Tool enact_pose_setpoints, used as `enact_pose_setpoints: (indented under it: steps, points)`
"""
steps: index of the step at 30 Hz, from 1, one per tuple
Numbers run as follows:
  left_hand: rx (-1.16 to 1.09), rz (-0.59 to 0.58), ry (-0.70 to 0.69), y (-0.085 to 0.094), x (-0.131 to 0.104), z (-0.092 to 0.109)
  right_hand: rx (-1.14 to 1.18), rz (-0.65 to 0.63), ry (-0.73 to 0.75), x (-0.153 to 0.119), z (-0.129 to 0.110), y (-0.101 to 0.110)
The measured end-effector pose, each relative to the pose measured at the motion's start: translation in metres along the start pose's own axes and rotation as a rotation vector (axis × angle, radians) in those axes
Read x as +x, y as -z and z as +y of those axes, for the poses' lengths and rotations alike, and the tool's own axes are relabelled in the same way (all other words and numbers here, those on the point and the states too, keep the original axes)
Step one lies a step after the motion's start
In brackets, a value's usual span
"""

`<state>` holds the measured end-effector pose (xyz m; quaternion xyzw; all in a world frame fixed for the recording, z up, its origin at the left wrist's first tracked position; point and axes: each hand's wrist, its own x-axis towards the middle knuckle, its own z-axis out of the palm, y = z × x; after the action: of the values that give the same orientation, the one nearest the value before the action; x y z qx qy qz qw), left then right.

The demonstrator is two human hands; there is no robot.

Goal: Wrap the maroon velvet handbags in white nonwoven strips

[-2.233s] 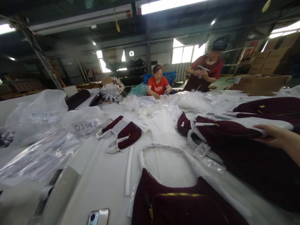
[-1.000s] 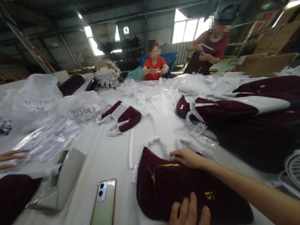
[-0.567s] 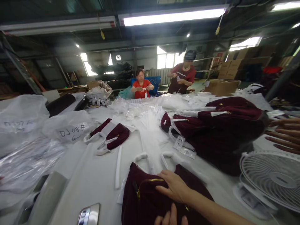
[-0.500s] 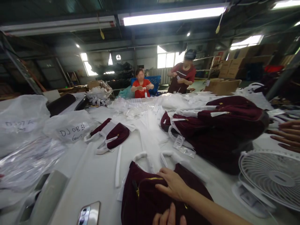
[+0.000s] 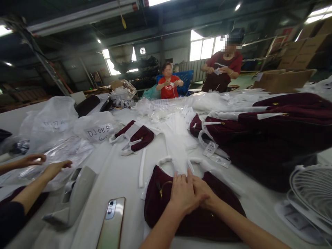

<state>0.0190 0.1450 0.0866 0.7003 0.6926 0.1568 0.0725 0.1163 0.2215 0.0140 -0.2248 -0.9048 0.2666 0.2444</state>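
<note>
A dark red bag (image 5: 223,204) lies at the front of the white table, with white-wrapped handles (image 5: 166,160) at its upper edge and a gold zip on its left part. My left hand (image 5: 183,193) rests on the middle of the bag, palm down, its fingers stretched toward the handles. Partly overlapping it, my right hand (image 5: 203,192) lies on the bag too, its fingers extended beside and partly behind the left one. Neither hand grips anything visible.
Left are a phone (image 5: 111,221), a grey holder (image 5: 80,197) and a co-worker's hands (image 5: 55,167) over clear plastic. A smaller red bag (image 5: 142,138) lies farther back. Right are piled red bags (image 5: 272,148) and a white fan (image 5: 313,186). Two people stand or sit across the table.
My left hand has moved up and forward onto the bag's middle, meeting my right hand. The view has shifted right; a co-worker's hands now show at the left.
</note>
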Motion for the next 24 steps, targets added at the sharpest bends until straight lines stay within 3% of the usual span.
enact_pose_setpoints:
  steps: [3, 6, 10, 13, 17, 21, 24]
  points:
    - [-0.039, -0.051, 0.114, -0.010, 0.000, -0.011, 0.065, -0.031, -0.065, -0.005, 0.015, 0.008]
    - [-0.055, -0.011, 0.167, -0.019, -0.003, -0.011, 0.107, 0.069, -0.275, 0.005, 0.026, 0.018]
    - [-0.058, -0.035, 0.242, -0.022, 0.000, -0.007, 0.111, 0.237, -0.584, 0.060, 0.046, 0.035]
    - [-0.031, -0.074, 0.256, -0.022, 0.003, -0.007, 0.020, 0.241, -0.645, 0.116, 0.066, 0.043]
    - [-0.058, -0.149, 0.265, -0.020, 0.006, -0.008, -0.060, 0.178, -0.734, 0.169, 0.083, 0.035]
    - [-0.082, -0.145, 0.242, -0.019, 0.007, -0.010, -0.034, 0.160, -0.809, 0.187, 0.085, 0.023]
    - [-0.079, -0.103, 0.184, -0.021, 0.007, -0.014, 0.075, 0.154, -0.765, 0.183, 0.082, 0.026]
